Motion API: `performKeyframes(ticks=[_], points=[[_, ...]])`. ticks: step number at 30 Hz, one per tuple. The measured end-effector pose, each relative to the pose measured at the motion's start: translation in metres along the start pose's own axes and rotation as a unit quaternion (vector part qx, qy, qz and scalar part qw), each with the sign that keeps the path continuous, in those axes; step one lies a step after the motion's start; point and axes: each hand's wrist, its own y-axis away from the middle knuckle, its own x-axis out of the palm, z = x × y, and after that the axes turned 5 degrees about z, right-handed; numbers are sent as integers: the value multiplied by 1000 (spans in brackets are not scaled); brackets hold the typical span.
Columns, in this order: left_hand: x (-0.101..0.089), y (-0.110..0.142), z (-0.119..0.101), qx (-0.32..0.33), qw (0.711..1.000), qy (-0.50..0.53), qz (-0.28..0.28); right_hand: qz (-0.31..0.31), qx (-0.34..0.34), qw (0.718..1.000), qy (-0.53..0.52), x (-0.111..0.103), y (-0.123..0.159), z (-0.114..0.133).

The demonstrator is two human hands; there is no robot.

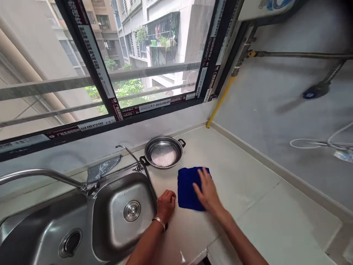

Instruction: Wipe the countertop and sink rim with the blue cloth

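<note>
A dark blue cloth (187, 189) lies spread out flat on the pale countertop (237, 165). Over its right side is my right hand (208, 191), fingers apart; I cannot tell how firmly it presses on the cloth. My left hand (166, 202), a bracelet (159, 219) at its wrist, rests curled on the counter between the sink and the cloth, and nothing shows in its fingers. Behind both hands stands a round metal pan (163, 154) with two black handles and a dimpled base.
To the left is a double steel sink (121, 235) with a large faucet (41, 172) and a small slim tap (128, 150). A grey crumpled piece (103, 169) lies behind it. A yellow pipe (220, 101) rises at the corner near the window; a loose white cable (309, 142) hangs on the right wall.
</note>
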Motion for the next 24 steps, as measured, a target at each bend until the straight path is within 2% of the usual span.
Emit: performKeyframes(ticks=[3,7,10,13,16,18,24], points=[[-1,-1,0,2,1000,-3,0,40,14,997,70,26,-1,8],[1,-3,3,-2,1000,6,10,97,26,985,142,52,-6,2],[3,-5,5,-8,1000,13,20,118,17,982,148,56,-17,-7],[4,-6,7,-8,999,13,28,131,4,982,134,50,-30,-21],[4,-6,8,0,1000,8,28,135,10,983,127,43,-37,-44],[3,-6,9,5,1000,6,24,131,39,981,140,38,-35,-66],[4,-7,10,11,1000,0,9,114,168,958,205,19,5,-148]])
